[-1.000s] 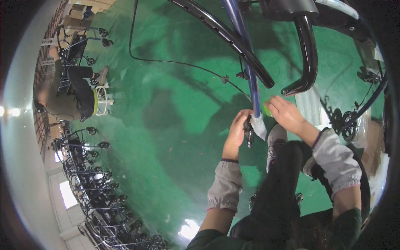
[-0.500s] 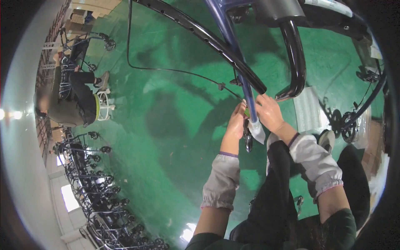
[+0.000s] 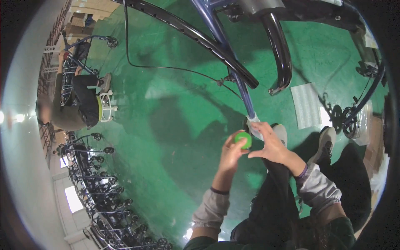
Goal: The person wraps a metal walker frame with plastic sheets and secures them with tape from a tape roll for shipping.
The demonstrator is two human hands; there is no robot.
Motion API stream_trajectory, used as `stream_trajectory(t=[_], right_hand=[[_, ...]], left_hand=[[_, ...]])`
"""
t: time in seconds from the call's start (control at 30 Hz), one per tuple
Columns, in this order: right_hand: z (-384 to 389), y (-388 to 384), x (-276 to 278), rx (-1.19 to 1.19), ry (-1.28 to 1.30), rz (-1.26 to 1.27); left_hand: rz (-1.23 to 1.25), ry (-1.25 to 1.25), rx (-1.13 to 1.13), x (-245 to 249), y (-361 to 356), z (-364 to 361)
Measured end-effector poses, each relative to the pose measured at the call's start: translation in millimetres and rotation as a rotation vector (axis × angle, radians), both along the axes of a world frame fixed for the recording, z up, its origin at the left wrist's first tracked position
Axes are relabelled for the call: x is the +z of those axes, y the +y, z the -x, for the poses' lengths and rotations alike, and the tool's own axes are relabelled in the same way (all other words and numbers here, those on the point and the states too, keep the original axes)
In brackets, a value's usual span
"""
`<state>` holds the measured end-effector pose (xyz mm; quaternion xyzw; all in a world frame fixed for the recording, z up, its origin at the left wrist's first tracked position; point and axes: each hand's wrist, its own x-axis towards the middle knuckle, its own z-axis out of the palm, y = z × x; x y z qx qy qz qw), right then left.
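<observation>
My left hand (image 3: 231, 155) is closed around a small round green roll (image 3: 243, 141) that looks like tape, its flat face turned up. Beside it, my right hand (image 3: 273, 146) has thumb and fingers spread, fingertips right at the white wrapping (image 3: 255, 125) on the lower end of a blue metal tube (image 3: 239, 81). A thin black cable (image 3: 175, 69) loops down to this tube. Crossing the tube is a black bar with holes (image 3: 196, 37), and a bent black tube (image 3: 281, 54) hangs to its right.
A seated person (image 3: 71, 108) works at a wheeled frame on the left. Rows of folded wheeled frames (image 3: 91, 183) stand below there. On the green floor (image 3: 166, 162) lies a white foam sheet (image 3: 306, 106), near a black wheel (image 3: 350, 123) at right.
Both hands have come down off the blue tube toward me. The green roll, mostly hidden before, now shows in my left hand. My right hand has opened; the frame parts sit slightly further left.
</observation>
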<state>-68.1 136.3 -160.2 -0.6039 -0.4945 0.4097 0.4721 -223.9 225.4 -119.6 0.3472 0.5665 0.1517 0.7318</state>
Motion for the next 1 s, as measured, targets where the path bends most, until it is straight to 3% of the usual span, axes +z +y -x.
stream_trajectory(t=[0.2,0.3,0.4,0.5,0.6,0.7,0.8,0.87,1.0], right_hand=[[-29,9,14,0.004,-0.146,0.126],[-49,26,4,0.021,-0.237,0.193],[-52,42,-10,0.110,-0.448,0.136],[-56,47,-13,0.177,-0.664,0.126],[-58,48,-16,0.211,-0.785,0.030],[-70,47,-33,0.199,-0.859,-0.044],[-126,35,-81,-0.109,-0.722,0.127],[-196,7,-102,-0.395,-0.685,0.554],[-258,-60,-148,-0.532,-0.526,0.919]], left_hand=[[0.031,-0.194,0.194,5,-46,-64],[-0.084,-0.031,0.021,6,-41,-64],[-0.630,0.245,-0.027,-10,-24,-43],[-0.698,0.388,-0.351,-22,0,-33],[-0.625,0.311,-0.431,-42,9,-39],[-0.722,0.364,-0.412,-62,13,-39],[-0.816,0.325,-0.382,-64,11,-39],[-0.910,0.385,-0.380,-71,11,-42],[-0.974,0.558,-0.189,-92,0,-55]])
